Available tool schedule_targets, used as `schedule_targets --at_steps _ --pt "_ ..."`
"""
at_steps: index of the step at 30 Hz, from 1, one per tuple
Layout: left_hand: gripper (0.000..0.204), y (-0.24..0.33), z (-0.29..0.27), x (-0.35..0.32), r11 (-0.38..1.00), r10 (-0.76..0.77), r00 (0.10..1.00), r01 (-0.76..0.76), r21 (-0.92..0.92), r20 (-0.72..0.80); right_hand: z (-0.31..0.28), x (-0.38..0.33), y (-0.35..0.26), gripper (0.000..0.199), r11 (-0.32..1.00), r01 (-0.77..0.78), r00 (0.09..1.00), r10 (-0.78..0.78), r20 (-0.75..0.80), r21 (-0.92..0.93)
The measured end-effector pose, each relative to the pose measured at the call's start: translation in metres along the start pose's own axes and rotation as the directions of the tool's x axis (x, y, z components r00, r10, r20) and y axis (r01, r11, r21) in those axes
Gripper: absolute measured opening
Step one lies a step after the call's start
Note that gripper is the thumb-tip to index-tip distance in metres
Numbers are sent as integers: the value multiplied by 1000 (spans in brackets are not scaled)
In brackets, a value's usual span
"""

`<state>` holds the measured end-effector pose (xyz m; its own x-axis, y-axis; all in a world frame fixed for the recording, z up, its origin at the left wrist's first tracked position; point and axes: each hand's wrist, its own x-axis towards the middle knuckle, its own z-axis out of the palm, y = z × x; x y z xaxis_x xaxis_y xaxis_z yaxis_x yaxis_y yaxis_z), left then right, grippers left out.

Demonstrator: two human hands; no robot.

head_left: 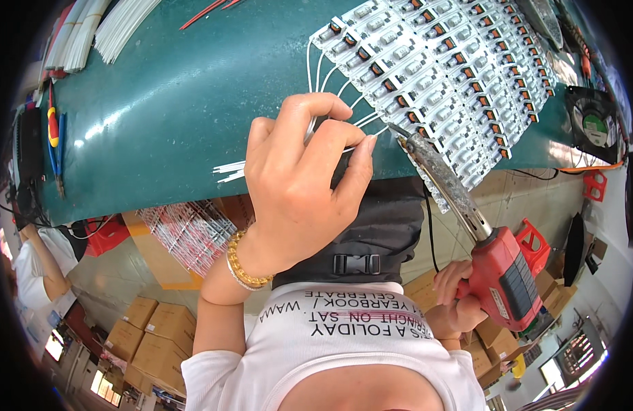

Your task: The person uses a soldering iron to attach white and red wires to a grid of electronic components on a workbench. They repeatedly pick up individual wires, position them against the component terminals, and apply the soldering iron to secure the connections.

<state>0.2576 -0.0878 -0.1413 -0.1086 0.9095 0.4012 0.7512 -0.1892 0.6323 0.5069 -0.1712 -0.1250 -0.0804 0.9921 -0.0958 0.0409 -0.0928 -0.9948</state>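
Observation:
My left hand (pixel 299 185), with a gold bracelet at the wrist, is shut on a bunch of thin white wires (pixel 229 168) above the green tabletop (pixel 159 109). The wires fan out toward a large panel of small white circuit modules (pixel 453 68). My right hand (pixel 457 296) grips a red soldering gun (pixel 508 274) at the lower right. Its long crusted barrel reaches up and left, and the tip (pixel 393 127) touches the near edge of the panel, just right of my left fingertips.
Bundles of white wire (pixel 104 27) lie at the table's far left. A red-and-yellow screwdriver and blue pliers (pixel 54 140) lie at the left edge, a black fan (pixel 591 123) at the right. Below are cardboard boxes (pixel 152 335), a red stool (pixel 533 236) and another person (pixel 35 267).

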Motion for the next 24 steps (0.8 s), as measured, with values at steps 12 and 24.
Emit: schedule_targets --at_steps 12,24 --pt "13 -3 1 1 999 37 999 -37 5 -27 12 11 -2 76 995 72 997 -72 7 64" --pt "13 -3 2 8 998 48 998 -49 37 32 13 11 -2 74 991 53 999 -52 -10 120"
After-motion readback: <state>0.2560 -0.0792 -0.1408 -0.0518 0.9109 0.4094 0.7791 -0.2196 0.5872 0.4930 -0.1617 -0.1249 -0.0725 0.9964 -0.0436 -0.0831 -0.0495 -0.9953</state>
